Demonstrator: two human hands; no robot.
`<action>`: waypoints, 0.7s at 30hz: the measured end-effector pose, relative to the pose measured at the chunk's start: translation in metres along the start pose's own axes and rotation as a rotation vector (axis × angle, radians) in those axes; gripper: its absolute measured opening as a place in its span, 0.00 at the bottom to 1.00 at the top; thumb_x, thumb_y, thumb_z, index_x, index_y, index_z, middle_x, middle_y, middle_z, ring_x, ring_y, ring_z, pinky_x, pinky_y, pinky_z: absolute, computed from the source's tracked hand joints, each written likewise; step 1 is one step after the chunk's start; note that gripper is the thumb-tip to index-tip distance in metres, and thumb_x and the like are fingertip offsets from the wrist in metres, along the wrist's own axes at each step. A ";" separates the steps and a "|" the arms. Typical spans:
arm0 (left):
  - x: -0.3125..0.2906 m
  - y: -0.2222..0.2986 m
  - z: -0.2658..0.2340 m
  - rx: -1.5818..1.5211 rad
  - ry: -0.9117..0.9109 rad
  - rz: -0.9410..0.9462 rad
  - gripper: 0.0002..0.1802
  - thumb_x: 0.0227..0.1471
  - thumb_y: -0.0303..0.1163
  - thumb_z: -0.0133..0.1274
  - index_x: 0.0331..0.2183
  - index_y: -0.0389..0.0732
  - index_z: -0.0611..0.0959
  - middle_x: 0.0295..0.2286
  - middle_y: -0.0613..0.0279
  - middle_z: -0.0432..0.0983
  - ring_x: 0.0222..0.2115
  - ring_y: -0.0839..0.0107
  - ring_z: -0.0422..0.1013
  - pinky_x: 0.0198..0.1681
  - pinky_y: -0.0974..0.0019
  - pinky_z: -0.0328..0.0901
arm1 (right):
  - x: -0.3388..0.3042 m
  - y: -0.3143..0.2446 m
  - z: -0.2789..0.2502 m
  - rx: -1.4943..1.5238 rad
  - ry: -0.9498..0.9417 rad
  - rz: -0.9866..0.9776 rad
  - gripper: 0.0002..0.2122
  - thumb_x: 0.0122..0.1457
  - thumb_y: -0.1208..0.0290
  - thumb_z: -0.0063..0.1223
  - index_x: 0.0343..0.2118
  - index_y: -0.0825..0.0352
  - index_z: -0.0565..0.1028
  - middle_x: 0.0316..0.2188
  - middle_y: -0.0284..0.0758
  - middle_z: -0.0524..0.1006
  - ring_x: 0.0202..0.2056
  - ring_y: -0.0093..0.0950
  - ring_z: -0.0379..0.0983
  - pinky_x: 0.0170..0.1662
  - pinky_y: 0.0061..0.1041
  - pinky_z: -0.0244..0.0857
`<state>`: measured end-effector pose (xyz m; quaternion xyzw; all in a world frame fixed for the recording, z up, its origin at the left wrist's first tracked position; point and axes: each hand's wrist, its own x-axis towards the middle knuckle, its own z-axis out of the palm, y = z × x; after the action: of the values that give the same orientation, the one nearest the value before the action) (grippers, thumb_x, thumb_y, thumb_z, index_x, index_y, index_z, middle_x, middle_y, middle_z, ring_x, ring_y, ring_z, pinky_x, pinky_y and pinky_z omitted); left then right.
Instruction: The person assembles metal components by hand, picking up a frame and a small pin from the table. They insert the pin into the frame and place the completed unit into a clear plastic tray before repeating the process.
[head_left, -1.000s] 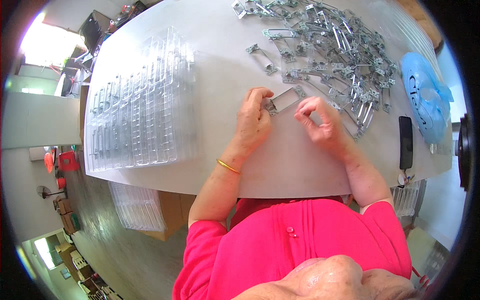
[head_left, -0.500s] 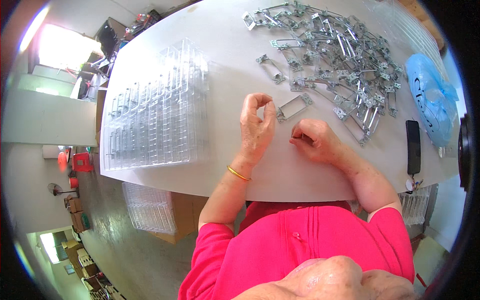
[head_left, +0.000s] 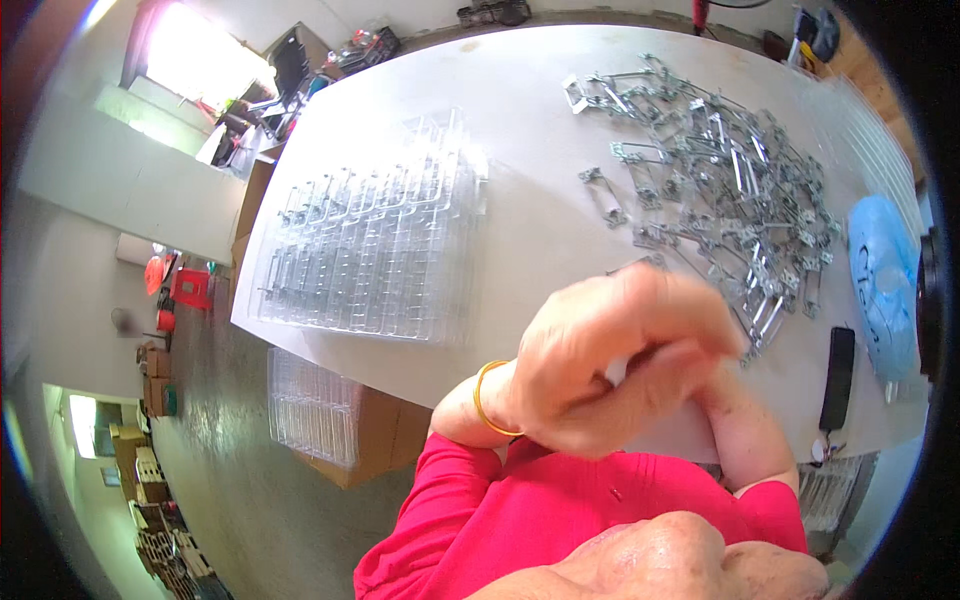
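Half a second ago both hands rested low on the table (head_left: 520,150), apart, beside a single metal clip; now they are raised close to the camera, pressed together and blurred. The left hand (head_left: 600,360) lies over the right hand (head_left: 690,375), fingers curled; a pale sliver shows between them, but what either grip holds cannot be told. A gold bangle (head_left: 487,400) rings the left wrist. Beyond the hands, the heap of metal clips (head_left: 730,190) spreads over the table's far right. A stack of clear plastic trays (head_left: 380,240) sits left. A blue bag (head_left: 880,280) and a black oblong device (head_left: 838,375) lie at the right edge.
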<state>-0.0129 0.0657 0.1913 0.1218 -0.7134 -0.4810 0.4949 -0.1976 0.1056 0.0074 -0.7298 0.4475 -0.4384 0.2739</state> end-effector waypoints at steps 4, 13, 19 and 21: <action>-0.004 -0.009 -0.015 -0.100 -0.103 0.141 0.11 0.50 0.11 0.52 0.35 0.34 0.82 0.20 0.60 0.76 0.20 0.68 0.75 0.24 0.67 0.68 | 0.003 0.005 0.006 0.066 0.019 0.025 0.10 0.50 0.84 0.64 0.30 0.67 0.73 0.23 0.36 0.75 0.21 0.30 0.71 0.24 0.28 0.64; 0.001 -0.036 -0.016 -0.145 0.008 0.096 0.08 0.44 0.13 0.52 0.29 0.35 0.76 0.17 0.61 0.70 0.16 0.68 0.69 0.21 0.66 0.61 | 0.002 0.018 0.009 0.144 -0.012 0.081 0.10 0.51 0.85 0.65 0.31 0.67 0.73 0.26 0.38 0.77 0.23 0.30 0.73 0.25 0.26 0.65; -0.002 -0.024 -0.043 -0.201 0.030 0.100 0.08 0.40 0.15 0.52 0.25 0.36 0.72 0.15 0.61 0.66 0.14 0.68 0.65 0.19 0.66 0.57 | 0.004 0.009 0.001 0.090 -0.014 0.077 0.10 0.51 0.85 0.65 0.31 0.67 0.73 0.27 0.38 0.78 0.25 0.35 0.75 0.27 0.29 0.66; 0.001 -0.027 -0.044 -0.216 0.033 0.102 0.08 0.39 0.15 0.52 0.23 0.36 0.71 0.14 0.61 0.65 0.13 0.68 0.63 0.18 0.66 0.56 | 0.005 0.008 0.002 0.071 0.007 0.059 0.10 0.51 0.85 0.65 0.31 0.67 0.72 0.27 0.38 0.78 0.25 0.35 0.75 0.27 0.29 0.67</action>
<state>0.0145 0.0266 0.1725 0.0391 -0.6543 -0.5271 0.5408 -0.1984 0.0978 0.0020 -0.7044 0.4541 -0.4483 0.3108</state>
